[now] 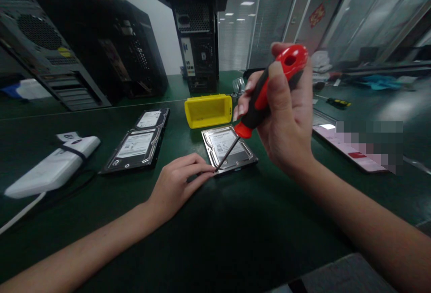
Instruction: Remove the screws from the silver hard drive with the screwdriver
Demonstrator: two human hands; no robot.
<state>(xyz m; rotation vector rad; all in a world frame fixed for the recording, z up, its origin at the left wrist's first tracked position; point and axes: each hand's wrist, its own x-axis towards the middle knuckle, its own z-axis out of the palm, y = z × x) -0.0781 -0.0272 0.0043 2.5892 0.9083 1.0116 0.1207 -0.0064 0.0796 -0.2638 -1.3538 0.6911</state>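
Screwdriver (pixel 251 115) is clamped in the right hand (pixel 286 120). Fingers of the left hand (pixel 178 180) meet at its tip, against the hard drive (pixel 218 142).

Hard drive (pixel 218 142): silver top, white label facing up, flat on green tabletop (pixel 235 221), sitting slightly skewed. Screwdriver (pixel 255 112): chunky red-and-black handle, thin dark shaft, gripped at a slant, handle up-right, tip down at drive's near-left corner. Exact tip contact hidden.
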